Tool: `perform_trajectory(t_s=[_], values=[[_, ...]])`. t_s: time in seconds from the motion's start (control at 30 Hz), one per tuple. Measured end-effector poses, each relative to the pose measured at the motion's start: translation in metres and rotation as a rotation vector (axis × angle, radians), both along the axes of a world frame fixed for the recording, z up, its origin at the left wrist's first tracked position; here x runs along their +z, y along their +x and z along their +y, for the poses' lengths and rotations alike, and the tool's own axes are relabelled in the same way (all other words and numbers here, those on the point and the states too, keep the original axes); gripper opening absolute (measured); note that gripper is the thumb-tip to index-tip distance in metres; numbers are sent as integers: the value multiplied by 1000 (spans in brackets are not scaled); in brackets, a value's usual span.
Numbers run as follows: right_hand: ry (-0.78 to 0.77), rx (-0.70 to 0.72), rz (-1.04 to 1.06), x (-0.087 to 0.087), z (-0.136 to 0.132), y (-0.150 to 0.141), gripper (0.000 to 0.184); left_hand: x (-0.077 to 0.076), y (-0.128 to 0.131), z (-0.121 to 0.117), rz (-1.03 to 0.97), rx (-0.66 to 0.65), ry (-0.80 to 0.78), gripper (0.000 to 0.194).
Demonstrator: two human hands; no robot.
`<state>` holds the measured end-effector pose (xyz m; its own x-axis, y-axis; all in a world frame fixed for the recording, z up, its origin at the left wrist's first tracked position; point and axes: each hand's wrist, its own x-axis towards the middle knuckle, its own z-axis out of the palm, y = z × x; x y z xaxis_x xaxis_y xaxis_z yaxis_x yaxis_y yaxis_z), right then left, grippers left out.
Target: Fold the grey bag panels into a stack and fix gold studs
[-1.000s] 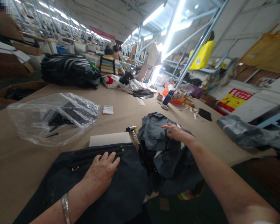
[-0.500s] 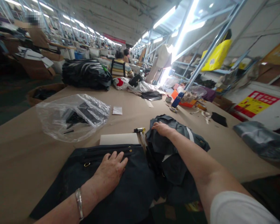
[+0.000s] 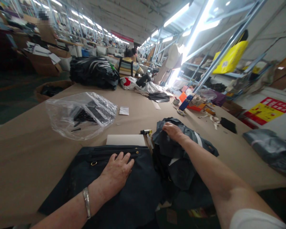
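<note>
My left hand [image 3: 118, 170] lies with fingers spread on a dark navy bag panel [image 3: 138, 190], just below its zippers and gold pulls. A gold ring [image 3: 93, 163] shows on the panel to the left of the hand. At the right, my right hand [image 3: 173, 131] has its fingers curled into the top of a crumpled dark bag piece [image 3: 188, 152]; the fingertips are partly hidden in its folds. Between the two lies a hammer [image 3: 146, 132] with a black and yellow head. A pale board [image 3: 125, 140] sticks out beyond the panel's far edge.
A clear plastic bag [image 3: 85, 117] with dark parts inside lies at the left of the brown table [image 3: 19, 149]. Beyond it are a small white packet [image 3: 124, 110] and a large dark stack [image 3: 94, 72]. An orange tray [image 3: 195, 106] and a wrapped bundle [image 3: 269, 148] stand at the right.
The whole view has shifted slightly, so things appear further right. The fingers of my right hand are more curled into the crumpled bag piece. My left hand stays flat on the panel.
</note>
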<state>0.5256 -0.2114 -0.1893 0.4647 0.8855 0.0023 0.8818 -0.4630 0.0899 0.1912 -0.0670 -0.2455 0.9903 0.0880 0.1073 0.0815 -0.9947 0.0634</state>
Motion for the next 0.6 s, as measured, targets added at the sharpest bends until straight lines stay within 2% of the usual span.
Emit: perform_trajectory(t_s=[0.1, 0.23, 0.3, 0.4, 0.47, 0.53, 0.6], values=[[194, -66, -77, 15, -33, -1, 22, -1, 0, 1, -8, -5, 7, 36], [591, -72, -151, 36, -101, -10, 16, -6, 1, 1, -27, -9, 11, 34], [650, -40, -215, 42, -139, -17, 12, -8, 1, 1, -42, -11, 12, 34], [427, -36, -337, 45, -190, -27, 12, -11, 1, 1, -57, -7, 18, 35], [245, -80, -370, 45, -213, -31, 12, -12, 0, 1, -54, -4, 22, 34], [88, -147, -380, 47, -224, -33, 14, -13, 0, 1, -48, -3, 22, 34], [-32, -216, -387, 52, -222, -32, 18, -12, 0, 0, -44, 0, 19, 35]])
